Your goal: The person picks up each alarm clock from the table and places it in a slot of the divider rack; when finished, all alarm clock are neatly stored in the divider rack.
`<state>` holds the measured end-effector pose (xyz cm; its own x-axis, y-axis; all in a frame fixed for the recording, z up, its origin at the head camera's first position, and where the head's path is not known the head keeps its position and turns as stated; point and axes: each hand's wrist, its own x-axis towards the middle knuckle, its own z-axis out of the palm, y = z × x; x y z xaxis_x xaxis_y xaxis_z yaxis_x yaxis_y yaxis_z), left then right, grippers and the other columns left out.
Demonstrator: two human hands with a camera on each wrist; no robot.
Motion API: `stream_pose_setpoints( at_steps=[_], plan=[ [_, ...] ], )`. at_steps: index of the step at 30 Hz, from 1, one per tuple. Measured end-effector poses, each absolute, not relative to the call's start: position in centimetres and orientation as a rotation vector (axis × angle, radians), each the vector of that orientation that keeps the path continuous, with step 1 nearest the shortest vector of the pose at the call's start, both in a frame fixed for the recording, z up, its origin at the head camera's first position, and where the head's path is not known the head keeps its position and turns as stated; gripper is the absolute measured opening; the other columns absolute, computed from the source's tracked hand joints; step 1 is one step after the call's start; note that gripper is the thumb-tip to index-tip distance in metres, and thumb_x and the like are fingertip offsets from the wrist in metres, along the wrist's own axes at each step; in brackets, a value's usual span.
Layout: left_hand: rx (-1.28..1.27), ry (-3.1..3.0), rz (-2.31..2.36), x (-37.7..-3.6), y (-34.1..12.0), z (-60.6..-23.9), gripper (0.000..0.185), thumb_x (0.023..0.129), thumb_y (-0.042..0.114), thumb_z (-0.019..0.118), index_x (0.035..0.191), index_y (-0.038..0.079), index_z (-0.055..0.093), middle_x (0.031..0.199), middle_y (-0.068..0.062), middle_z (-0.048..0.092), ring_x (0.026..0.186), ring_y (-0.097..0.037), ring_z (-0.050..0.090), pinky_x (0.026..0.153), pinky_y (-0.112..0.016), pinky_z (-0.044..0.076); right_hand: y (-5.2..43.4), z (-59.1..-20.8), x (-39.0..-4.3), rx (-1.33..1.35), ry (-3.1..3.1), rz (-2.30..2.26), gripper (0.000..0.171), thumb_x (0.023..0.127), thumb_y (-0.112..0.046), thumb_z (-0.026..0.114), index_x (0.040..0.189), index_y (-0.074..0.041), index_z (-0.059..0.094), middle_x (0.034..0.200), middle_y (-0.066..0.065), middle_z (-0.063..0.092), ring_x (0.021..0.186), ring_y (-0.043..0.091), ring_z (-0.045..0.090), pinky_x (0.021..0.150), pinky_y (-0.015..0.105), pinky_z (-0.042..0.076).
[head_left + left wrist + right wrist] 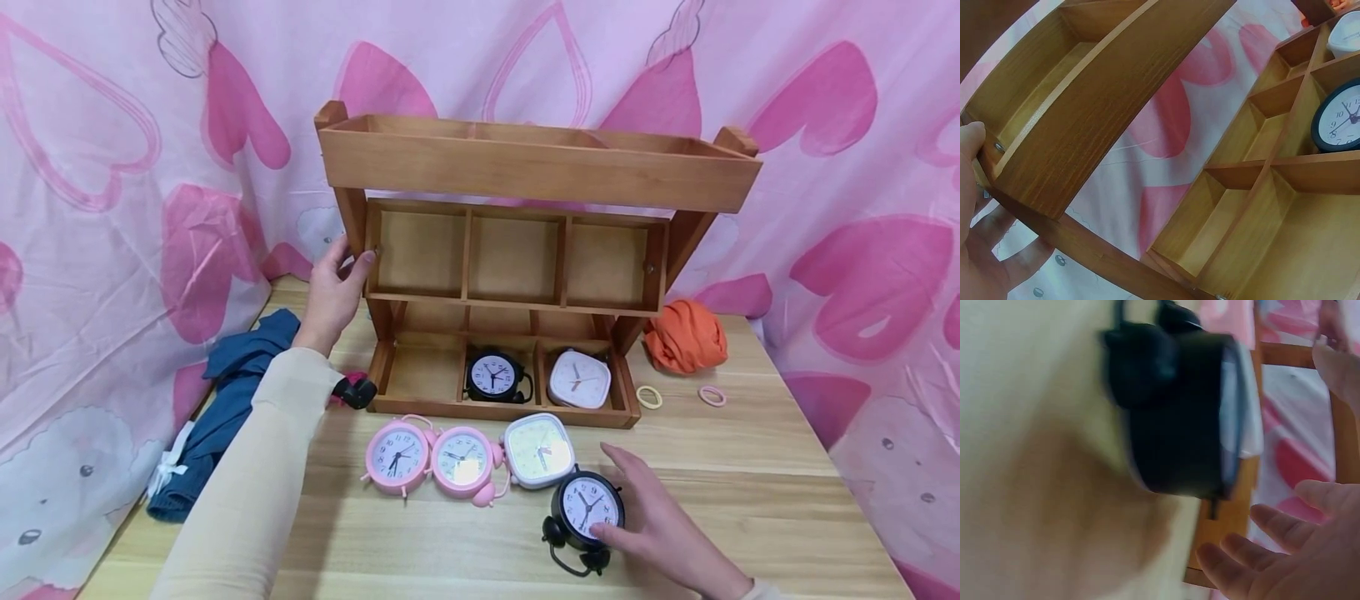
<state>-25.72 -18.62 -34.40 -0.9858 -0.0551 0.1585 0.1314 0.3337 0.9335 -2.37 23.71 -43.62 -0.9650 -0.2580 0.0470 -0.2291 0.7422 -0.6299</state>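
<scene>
The left hand [332,293] holds the wooden rack's [525,167] left post, while the right hand [652,521], grip open with fingers straight, touches the black alarm clock [587,510] lying on the bench [750,467]; a loose, one-sided contact could let it slide away.

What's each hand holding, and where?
Left hand grips the shelf's left upright. Right hand holds nothing; open fingers rest by the black clock.
</scene>
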Motion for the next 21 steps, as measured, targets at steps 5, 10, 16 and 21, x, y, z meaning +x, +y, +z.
stream_pose_setpoints(
  at_steps=[5,10,16,21],
  plan=[
    [-0.093,-2.416,-1.725,-25.8,-18.6,-34.5,0.059,0.1,0.046,0.052,0.154,0.03,0.032,0.158,-0.003,0.036,0.144,-0.03,0.038,0.112,-0.048,0.04,23.3,-45.3,-2.1,-0.288,2.763,-0.995,0.104,0.072,-0.051,0.084,0.153,-0.01,0.031,0.152,0.018,0.038,0.137,0.04,0.039,0.104,0.065,0.04],
    [-0.1,-2.421,-1.735,-25.3,-18.3,-33.8,0.058,0.102,0.039,0.051,0.155,0.025,0.031,0.158,-0.007,0.035,0.145,-0.032,0.037,0.113,-0.049,0.039,23.1,-45.9,-1.9,-0.207,2.672,-0.972,0.105,0.072,-0.052,0.083,0.154,-0.015,0.029,0.153,0.015,0.038,0.138,0.037,0.038,0.106,0.062,0.04],
    [-0.1,-2.42,-1.736,-24.7,-18.2,-33.3,0.058,0.102,0.041,0.05,0.155,0.026,0.031,0.158,-0.007,0.035,0.144,-0.032,0.037,0.113,-0.049,0.039,22.8,-46.2,-1.8,-0.207,2.727,-0.917,0.098,0.073,-0.047,0.084,0.152,-0.014,0.035,0.149,0.012,0.044,0.134,0.033,0.044,0.105,0.057,0.043],
    [-0.105,-2.402,-1.726,-25.9,-18.7,-34.6,0.058,0.101,0.043,0.051,0.154,0.028,0.032,0.158,-0.004,0.037,0.144,-0.029,0.038,0.113,-0.048,0.04,22.7,-46.2,-1.8,-0.183,2.764,-0.892,0.094,0.072,-0.044,0.085,0.149,-0.015,0.04,0.147,0.01,0.047,0.132,0.029,0.047,0.103,0.054,0.045]
  ],
)
